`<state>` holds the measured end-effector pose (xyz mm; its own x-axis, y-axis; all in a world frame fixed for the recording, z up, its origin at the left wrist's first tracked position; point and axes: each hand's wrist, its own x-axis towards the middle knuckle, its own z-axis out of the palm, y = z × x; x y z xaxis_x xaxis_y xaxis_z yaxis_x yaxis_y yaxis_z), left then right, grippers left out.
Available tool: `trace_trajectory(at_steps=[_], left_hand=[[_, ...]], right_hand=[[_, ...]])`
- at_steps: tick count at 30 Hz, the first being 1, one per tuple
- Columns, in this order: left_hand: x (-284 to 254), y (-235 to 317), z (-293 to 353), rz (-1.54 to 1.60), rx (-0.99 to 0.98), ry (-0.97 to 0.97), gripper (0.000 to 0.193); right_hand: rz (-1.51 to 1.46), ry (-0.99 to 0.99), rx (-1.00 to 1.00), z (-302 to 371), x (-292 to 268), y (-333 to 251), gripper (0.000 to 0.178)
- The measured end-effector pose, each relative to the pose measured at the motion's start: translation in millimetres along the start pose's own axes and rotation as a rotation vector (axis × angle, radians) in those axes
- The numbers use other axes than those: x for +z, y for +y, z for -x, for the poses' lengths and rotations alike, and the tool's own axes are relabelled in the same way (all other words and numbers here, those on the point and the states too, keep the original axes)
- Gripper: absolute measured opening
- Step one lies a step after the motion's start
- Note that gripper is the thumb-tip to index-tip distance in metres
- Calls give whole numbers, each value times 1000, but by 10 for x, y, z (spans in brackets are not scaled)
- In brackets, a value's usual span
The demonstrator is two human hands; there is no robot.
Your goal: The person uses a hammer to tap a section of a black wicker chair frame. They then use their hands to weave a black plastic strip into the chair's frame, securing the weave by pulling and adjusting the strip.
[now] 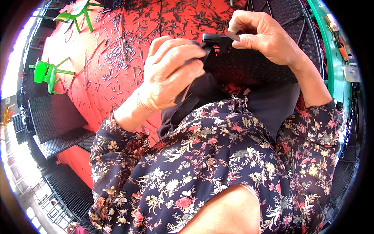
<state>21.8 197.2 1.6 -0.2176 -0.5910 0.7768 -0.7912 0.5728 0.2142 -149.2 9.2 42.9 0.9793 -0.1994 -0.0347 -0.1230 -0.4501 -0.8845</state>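
Observation:
My left hand (171, 70) is closed, its fingers curled round a flat black strip (187, 106) whose tail hangs below the palm toward my lap. At the upper centre my right hand (267, 39) pinches the end of a dark flat strip (233, 36) between thumb and forefinger. Between the hands a loop of black strip (212, 38) stands at the edge of a black woven panel (245, 64). That panel rests over my dark-trousered legs. Where the strips join or cross is partly hidden by the fingers of my left hand.
Many short black offcuts (136, 33) litter the red floor (83, 74). Two small green chairs (44, 73) stand at left, beyond a black woven chair (58, 117). A green table (329, 50) at right carries tools, including an orange-handled one (343, 48).

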Motion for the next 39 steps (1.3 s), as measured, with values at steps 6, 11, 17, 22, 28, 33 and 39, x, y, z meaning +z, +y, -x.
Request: trace_trajectory(at_steps=[6, 11, 17, 22, 28, 33, 39], left_hand=[[97, -36, -17, 267, -449, 142, 9], [94, -11, 70, 353, -725, 155, 16], [203, -181, 134, 586, -957, 197, 17], [174, -275, 25, 696, -850, 288, 15], [279, -309, 1, 871, -1063, 356, 16], [419, -245, 251, 1107, -1355, 295, 25], [337, -3, 203, 1432, -1211, 161, 51]], right_hand=[[70, -20, 9, 29, -113, 57, 13], [19, -26, 7, 81, -173, 146, 16], [110, 26, -53, 85, -155, 111, 18], [59, -9, -27, 71, -193, 159, 17], [95, -12, -47, 41, -182, 87, 12], [53, 11, -24, 4, -191, 80, 14], [15, 46, 40, 33, -154, 21, 14]])
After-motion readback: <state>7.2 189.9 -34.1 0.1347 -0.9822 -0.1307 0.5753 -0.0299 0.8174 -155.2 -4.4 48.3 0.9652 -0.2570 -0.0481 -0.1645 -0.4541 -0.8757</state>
